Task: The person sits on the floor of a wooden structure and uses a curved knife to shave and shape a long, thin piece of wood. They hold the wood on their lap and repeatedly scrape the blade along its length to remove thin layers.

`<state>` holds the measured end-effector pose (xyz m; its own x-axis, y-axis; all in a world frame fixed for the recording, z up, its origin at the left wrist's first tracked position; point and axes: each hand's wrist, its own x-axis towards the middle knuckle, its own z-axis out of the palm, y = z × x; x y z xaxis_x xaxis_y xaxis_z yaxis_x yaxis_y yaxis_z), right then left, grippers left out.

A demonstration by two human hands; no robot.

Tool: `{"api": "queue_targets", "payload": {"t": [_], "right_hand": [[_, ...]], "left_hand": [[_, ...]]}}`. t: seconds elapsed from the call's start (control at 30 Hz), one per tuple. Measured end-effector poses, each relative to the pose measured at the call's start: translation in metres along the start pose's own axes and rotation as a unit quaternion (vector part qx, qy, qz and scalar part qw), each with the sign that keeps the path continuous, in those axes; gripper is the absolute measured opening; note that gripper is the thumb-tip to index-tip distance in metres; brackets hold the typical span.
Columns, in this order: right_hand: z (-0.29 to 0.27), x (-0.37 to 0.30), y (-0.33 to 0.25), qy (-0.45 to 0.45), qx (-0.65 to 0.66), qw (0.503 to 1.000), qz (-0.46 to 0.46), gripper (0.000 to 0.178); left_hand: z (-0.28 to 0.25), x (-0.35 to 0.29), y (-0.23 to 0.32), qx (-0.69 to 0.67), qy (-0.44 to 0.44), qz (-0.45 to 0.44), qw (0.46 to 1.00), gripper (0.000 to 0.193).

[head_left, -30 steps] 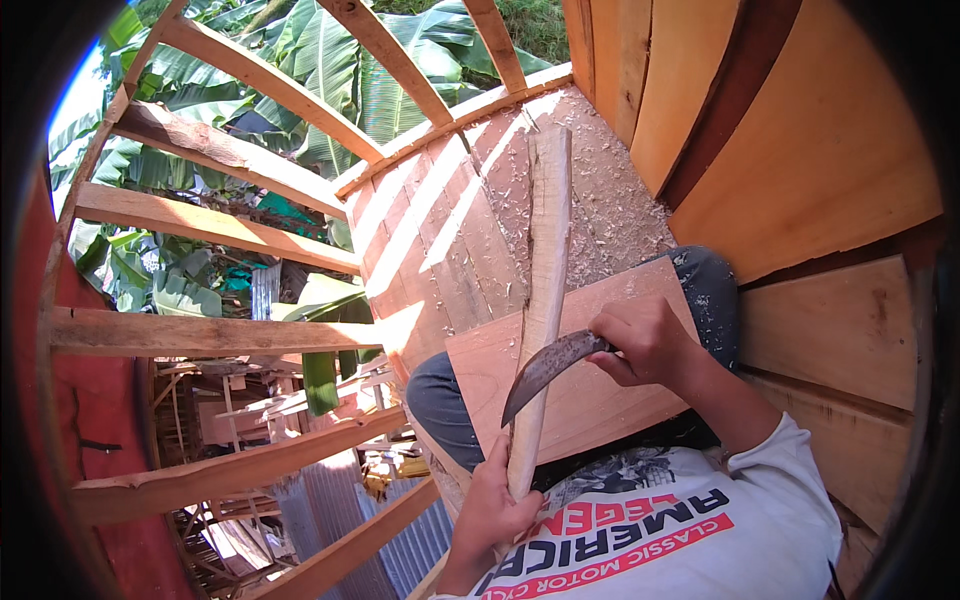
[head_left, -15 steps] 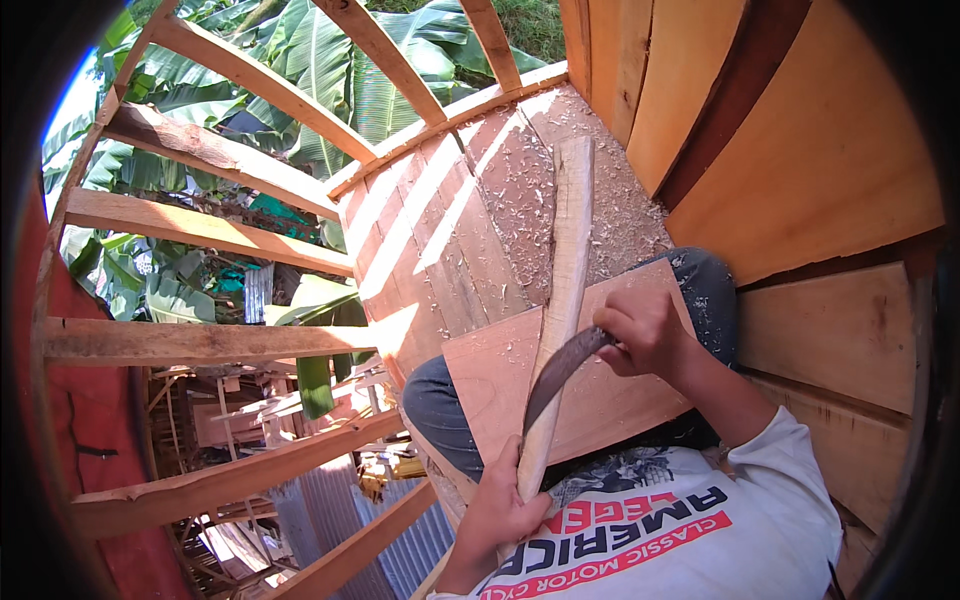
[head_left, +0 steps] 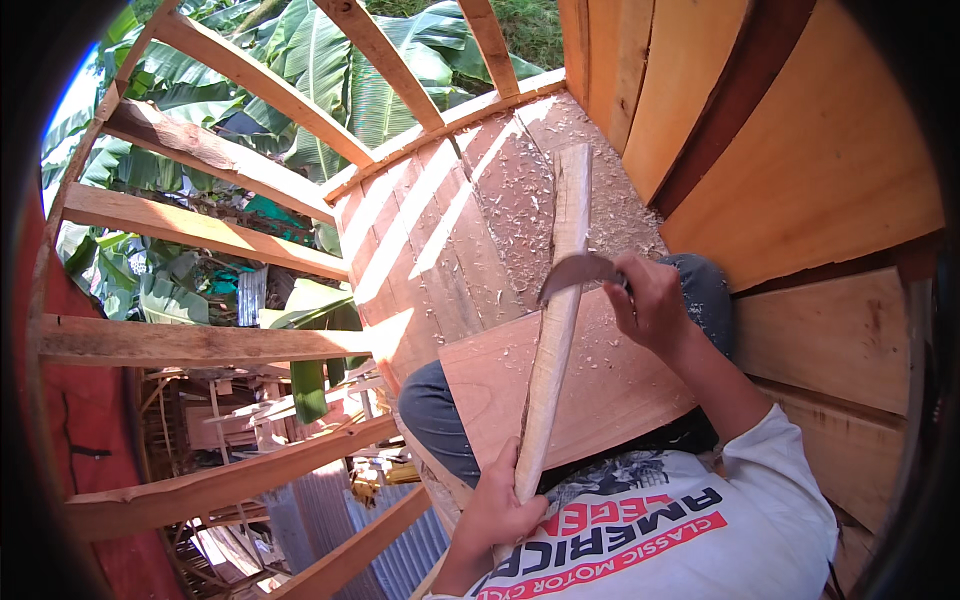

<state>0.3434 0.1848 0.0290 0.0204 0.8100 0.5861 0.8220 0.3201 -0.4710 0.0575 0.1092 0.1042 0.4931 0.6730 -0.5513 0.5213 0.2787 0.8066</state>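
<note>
I see a long stick (head_left: 553,330) lying on a board (head_left: 600,385) across the lap, wall planks (head_left: 800,180) right, open frame (head_left: 200,240) left.

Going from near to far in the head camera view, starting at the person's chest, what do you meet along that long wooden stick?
Left hand gripping the near end of the wooden stick → flat board on the lap → right hand with the curved blade → shavings-strewn plank floor → banana leaves.

Sunlit plank floor (head_left: 450,230) strewn with shavings. Open timber framing (head_left: 200,230) leftward shows banana leaves (head_left: 330,70). Plank wall (head_left: 820,170) stands rightward.
</note>
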Motion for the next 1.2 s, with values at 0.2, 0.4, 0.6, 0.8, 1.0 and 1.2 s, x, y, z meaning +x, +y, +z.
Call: {"api": "queue_targets", "payload": {"t": [0.2, 0.4, 0.6, 0.8, 1.0, 1.2], "right_hand": [[-0.006, -0.004, -0.013, -0.07, 0.021, 0.991, -0.114, 0.025], [-0.004, -0.004, -0.013, -0.073, 0.082, 0.983, -0.146, 0.024], [0.0, 0.001, -0.003, -0.06, 0.11, 0.992, -0.018, 0.021], [0.002, 0.004, 0.007, -0.021, 0.082, 0.987, 0.136, 0.023], [-0.008, 0.004, 0.004, -0.091, 0.042, 0.995, -0.018, 0.023], [-0.004, -0.003, -0.003, -0.078, 0.07, 0.994, -0.022, 0.022]], "left_hand": [[0.001, -0.002, -0.003, -0.065, 0.033, -0.024, 0.997, 0.071], [0.004, 0.0, -0.016, -0.07, 0.01, -0.006, 0.998, 0.073], [-0.002, 0.002, -0.024, -0.071, -0.008, 0.026, 0.997, 0.067], [-0.001, -0.001, -0.018, -0.023, 0.026, 0.045, 0.998, 0.063], [0.0, -0.001, -0.021, 0.089, 0.112, 0.058, 0.988, 0.05], [-0.005, -0.007, -0.022, 0.119, 0.136, 0.058, 0.982, 0.044]]}}
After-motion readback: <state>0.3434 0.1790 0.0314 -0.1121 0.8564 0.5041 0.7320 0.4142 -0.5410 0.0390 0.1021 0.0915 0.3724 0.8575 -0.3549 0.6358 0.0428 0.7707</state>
